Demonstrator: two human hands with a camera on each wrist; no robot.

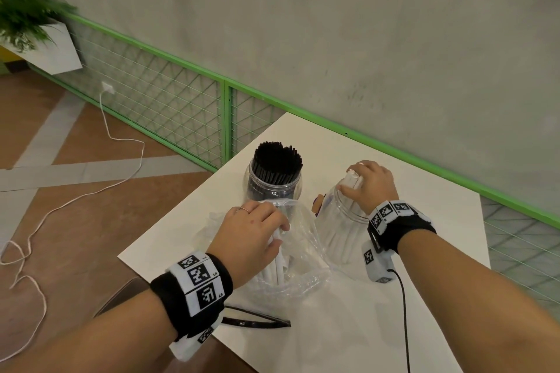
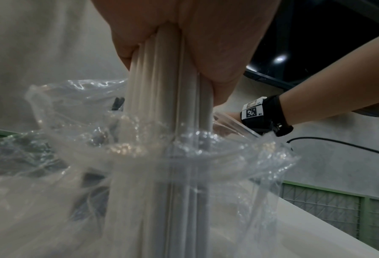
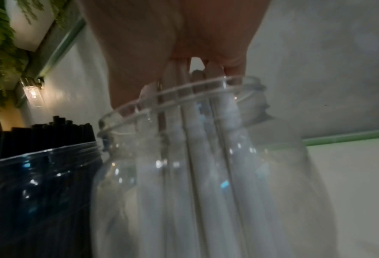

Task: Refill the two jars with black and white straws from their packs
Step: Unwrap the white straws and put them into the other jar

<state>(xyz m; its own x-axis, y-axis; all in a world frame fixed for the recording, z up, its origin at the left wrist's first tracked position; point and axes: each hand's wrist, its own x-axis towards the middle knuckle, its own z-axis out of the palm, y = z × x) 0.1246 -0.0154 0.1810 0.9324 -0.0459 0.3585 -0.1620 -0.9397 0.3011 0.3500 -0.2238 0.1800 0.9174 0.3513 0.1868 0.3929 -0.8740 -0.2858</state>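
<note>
White straws (image 1: pixel 280 266) are coming out of the clear pack (image 1: pixel 306 254) on the table (image 1: pixel 424 306); our left hand (image 1: pixel 253 239) is grasping them. Our right hand (image 1: pixel 371 183) is grasping more straws (image 3: pixel 197 143), lowering them upright into the jar (image 1: pixel 339 239).

White table (image 1: pixel 394 297) carries two clear jars near its far-left corner. Left jar (image 1: pixel 274 183) is full of black straws (image 1: pixel 277 162), upright. Right jar (image 1: pixel 342 236) holds white straws (image 1: pixel 348 247); right hand (image 1: pixel 371 183) grips a bunch of them at its mouth. Left hand (image 1: pixel 253 236) grips white straws inside a clear plastic pack (image 1: pixel 303 257) near the left edge, just beside the right jar. An empty dark-trimmed pack (image 1: pixel 257 319) lies flat at the near edge. Both wrists wear marker bands.
</note>
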